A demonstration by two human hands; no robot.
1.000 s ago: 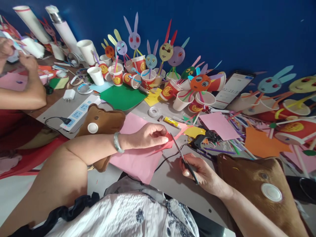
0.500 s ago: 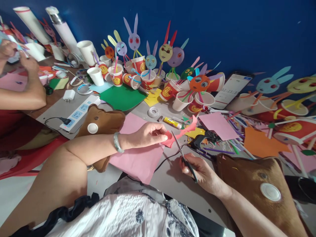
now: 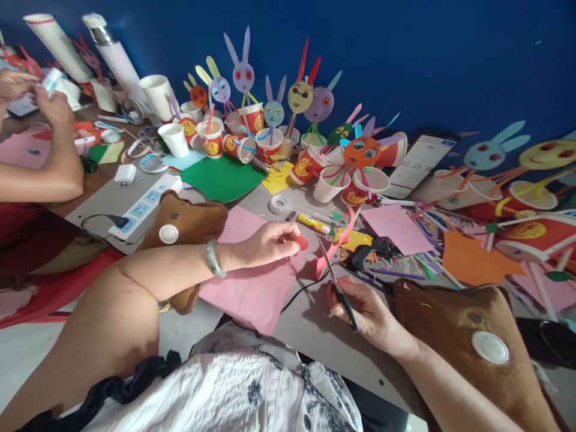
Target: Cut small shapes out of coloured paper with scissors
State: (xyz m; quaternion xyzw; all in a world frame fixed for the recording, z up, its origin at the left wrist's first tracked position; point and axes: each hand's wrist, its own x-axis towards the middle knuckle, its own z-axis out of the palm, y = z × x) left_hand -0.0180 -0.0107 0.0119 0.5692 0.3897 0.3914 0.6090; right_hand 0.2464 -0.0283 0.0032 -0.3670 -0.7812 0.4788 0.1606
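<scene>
My left hand point(image 3: 279, 243) pinches a small piece of red paper point(image 3: 302, 242) between thumb and fingertips, above a pink sheet point(image 3: 252, 282). Most of the piece is hidden by the fingers. My right hand point(image 3: 360, 309) is wrapped round a pair of scissors point(image 3: 335, 282) with dark handles, the blades pointing up and away from me. A curved strip of red paper point(image 3: 333, 247) is just beyond the blades, separate from the piece in my left hand. A yellow glue stick point(image 3: 314, 224) lies behind it.
Paper cups with rabbit faces, such as an orange one point(image 3: 361, 152), line the back by a propped phone point(image 3: 420, 163). Brown cushions point(image 3: 463, 336) flank my arms. A power strip point(image 3: 146, 204) and green sheet point(image 3: 222, 178) lie left. Another person's hands point(image 3: 54, 99) work at far left.
The red strip has come away from the piece in my left hand and dropped beside the scissor blades. Both hands stay nearly in place. At far left, the other person's hands have shifted.
</scene>
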